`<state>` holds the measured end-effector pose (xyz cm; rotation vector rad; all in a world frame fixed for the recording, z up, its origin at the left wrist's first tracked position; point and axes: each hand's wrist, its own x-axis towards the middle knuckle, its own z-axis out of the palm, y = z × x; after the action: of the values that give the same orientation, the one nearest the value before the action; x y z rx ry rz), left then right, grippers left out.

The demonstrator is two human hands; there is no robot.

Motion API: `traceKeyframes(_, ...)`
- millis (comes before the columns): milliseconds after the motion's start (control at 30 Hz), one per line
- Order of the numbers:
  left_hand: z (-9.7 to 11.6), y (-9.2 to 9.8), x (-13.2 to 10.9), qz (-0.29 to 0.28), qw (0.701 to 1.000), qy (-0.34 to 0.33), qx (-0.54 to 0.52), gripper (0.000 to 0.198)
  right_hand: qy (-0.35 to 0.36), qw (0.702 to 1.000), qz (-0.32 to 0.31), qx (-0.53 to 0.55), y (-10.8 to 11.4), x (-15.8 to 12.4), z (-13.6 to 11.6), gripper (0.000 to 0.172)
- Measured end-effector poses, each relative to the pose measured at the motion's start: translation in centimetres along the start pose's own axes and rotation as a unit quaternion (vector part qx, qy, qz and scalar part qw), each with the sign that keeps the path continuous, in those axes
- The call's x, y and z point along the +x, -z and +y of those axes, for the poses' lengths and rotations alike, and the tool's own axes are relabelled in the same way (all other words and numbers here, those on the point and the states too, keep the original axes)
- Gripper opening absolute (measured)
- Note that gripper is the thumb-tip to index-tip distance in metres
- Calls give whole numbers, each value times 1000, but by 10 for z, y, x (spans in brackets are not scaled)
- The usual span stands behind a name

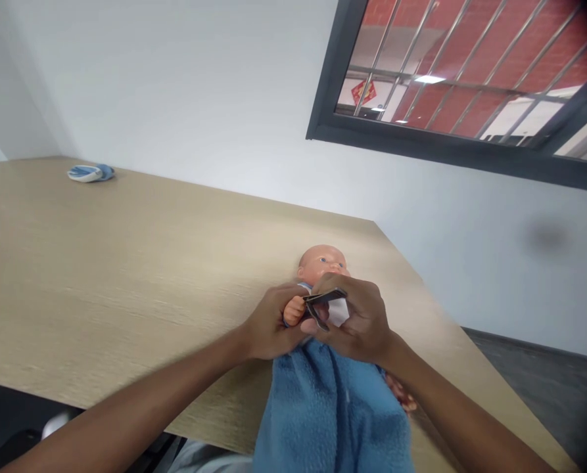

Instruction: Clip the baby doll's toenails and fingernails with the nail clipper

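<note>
A baby doll (321,263) lies on its back on the table, its head toward the wall. A blue towel (332,407) covers its lower body and hangs toward me. My left hand (268,323) is closed around the doll's arm, with the doll's small hand (294,311) showing between thumb and fingers. In my right hand (365,318) is a nail clipper (328,295), gripped with its levers apart. Its jaw end is at the doll's fingers; whether it touches them I cannot tell. Below my right wrist, small doll digits (400,393) poke out beside the towel.
The wooden table (125,276) runs along a white wall, its right edge slanting down toward me. A blue-and-white cloth item (91,173) rests at the far left. Above is a dark-framed window (421,135) with metal bars. Grey floor (534,374) shows at right.
</note>
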<state>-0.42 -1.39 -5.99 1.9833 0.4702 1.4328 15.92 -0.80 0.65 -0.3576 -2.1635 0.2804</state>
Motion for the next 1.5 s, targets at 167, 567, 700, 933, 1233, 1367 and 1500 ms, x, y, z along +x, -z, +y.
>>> traceKeyframes(167, 0, 1, 1, 5, 1000, 2, 14, 25, 1, 1000, 0, 4, 0, 0, 0, 24)
traceKeyframes(567, 3, 1, 3, -1, 1000, 4, 21, 29, 6, 1000, 6, 8, -1, -1, 1, 27)
traceKeyframes(700, 4, 1, 3, 1, 1000, 7, 22, 26, 6, 1000, 3, 13, -1, -1, 1, 28)
traceKeyframes(933, -2, 0, 0, -4, 1000, -13, 8, 31, 4, 1000, 9, 2, -1, -2, 1, 31)
traceKeyframes(1233, 1, 1, 1, 5, 1000, -3, 29, 33, 22, 999, 15, 18, -2, -2, 1, 27)
traceKeyframes(1367, -3, 1, 0, 14, 999, -19, 30, 34, 10, 1000, 20, 15, -2, -2, 2, 31)
traceKeyframes(1500, 1, 1, 2, 5, 999, -5, 32, 29, 22, 1000, 19, 11, -3, -2, 1, 28)
